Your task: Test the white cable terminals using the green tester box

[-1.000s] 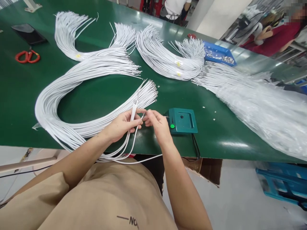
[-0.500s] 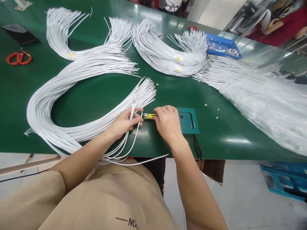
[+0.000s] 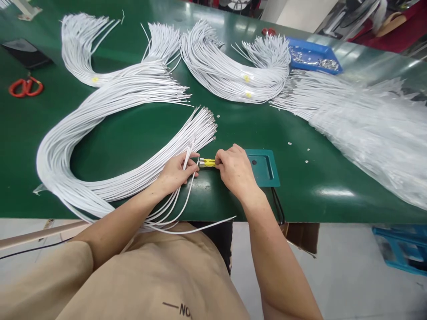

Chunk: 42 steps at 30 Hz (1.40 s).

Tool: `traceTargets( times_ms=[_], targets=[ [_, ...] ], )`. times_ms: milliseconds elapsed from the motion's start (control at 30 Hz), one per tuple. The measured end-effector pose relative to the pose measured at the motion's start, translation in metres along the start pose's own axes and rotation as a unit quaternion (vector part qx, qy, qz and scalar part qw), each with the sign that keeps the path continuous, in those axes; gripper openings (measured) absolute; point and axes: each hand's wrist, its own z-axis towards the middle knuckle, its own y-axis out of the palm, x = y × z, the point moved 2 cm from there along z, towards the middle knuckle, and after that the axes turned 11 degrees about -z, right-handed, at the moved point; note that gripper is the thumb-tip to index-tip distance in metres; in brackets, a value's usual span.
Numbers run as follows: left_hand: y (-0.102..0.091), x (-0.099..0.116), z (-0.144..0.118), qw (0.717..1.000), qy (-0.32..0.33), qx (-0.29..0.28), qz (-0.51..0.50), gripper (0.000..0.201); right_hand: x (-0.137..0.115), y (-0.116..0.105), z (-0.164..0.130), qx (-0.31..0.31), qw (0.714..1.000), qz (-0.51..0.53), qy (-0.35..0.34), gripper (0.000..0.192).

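My left hand (image 3: 178, 172) is closed around several thin white wires (image 3: 188, 153), which fan back under the forearm to the table's edge. One wire end is held up at the fingertips. My right hand (image 3: 235, 171) grips small yellow-handled pliers (image 3: 208, 163), their metal jaws pointing left and meeting that wire end; whether they touch it I cannot tell. Behind and left of my left hand curves a large bundle of white wires (image 3: 53, 155), its metal-tipped ends close to my fingers. Just right of my right hand lies a green tray (image 3: 274, 171).
Further white wire bundles (image 3: 230, 80) lie along the back of the green table (image 3: 233, 124), beside a blue parts tray (image 3: 313, 46). Bagged wires (image 3: 376, 129) cover the right. Red-handled scissors (image 3: 25, 87) and a dark phone (image 3: 26, 53) lie left. A person's red sleeve (image 3: 400, 26) shows behind.
The pliers have turned slightly, so both yellow handles show more plainly at the wire end. My hands stay nearly in place; the view has shifted a little.
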Motion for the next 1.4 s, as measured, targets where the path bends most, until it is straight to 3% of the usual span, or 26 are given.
traceTargets(
  times_ms=[133, 233, 333, 400, 600, 667, 900, 967, 1033, 1100, 1200, 1267, 1400],
  targets=[
    [0.0, -0.002, 0.001, 1.0, -0.015, -0.005, 0.009, 0.042, -0.001, -0.002, -0.002, 0.004, 1.0, 0.016, 0.009, 0.016],
    [-0.001, -0.004, 0.002, 0.999, -0.029, -0.013, -0.031, 0.044, -0.006, -0.013, -0.007, 0.047, 0.997, 0.046, 0.034, 0.014],
    [-0.003, -0.005, 0.002, 0.997, -0.03, -0.019, -0.076, 0.043, -0.018, -0.024, -0.014, 0.099, 0.989, 0.073, 0.081, 0.013],
    [-0.005, -0.005, 0.002, 0.996, -0.022, -0.017, -0.087, 0.043, -0.032, -0.025, -0.021, 0.102, 0.987, 0.088, 0.084, 0.016],
    [-0.012, 0.0, -0.008, 0.993, -0.007, -0.009, -0.119, 0.048, -0.089, -0.011, -0.042, 0.029, 0.991, 0.066, -0.109, 0.018],
    [-0.015, 0.002, -0.012, 0.991, -0.013, -0.013, -0.135, 0.043, -0.103, -0.008, -0.046, -0.002, 0.989, 0.037, -0.144, 0.016],
    [-0.023, 0.005, -0.025, 0.98, -0.062, -0.012, -0.189, 0.037, -0.135, -0.005, -0.072, -0.078, 0.989, 0.024, -0.119, 0.015],
    [-0.024, 0.006, -0.03, 0.977, -0.071, -0.011, -0.202, 0.038, -0.135, -0.011, -0.077, -0.117, 0.983, 0.06, -0.13, 0.008],
    [-0.024, 0.007, -0.035, 0.977, -0.072, -0.01, -0.2, 0.037, -0.125, -0.022, -0.071, -0.148, 0.97, 0.13, -0.14, 0.022],
    [-0.023, 0.007, -0.04, 0.981, -0.056, -0.016, -0.187, 0.036, -0.105, -0.034, -0.054, -0.128, 0.971, 0.192, -0.061, 0.03],
    [-0.019, 0.007, -0.048, 0.985, -0.02, -0.03, -0.166, 0.032, -0.068, -0.042, -0.025, -0.009, 0.933, 0.308, 0.185, 0.024],
    [-0.016, 0.007, -0.053, 0.986, -0.016, -0.038, -0.159, 0.031, -0.056, -0.037, -0.012, 0.037, 0.895, 0.382, 0.229, 0.022],
    [-0.014, 0.011, -0.058, 0.983, -0.006, -0.036, -0.182, 0.029, -0.058, -0.019, -0.007, 0.058, 0.812, 0.532, 0.235, 0.026]
  ],
)
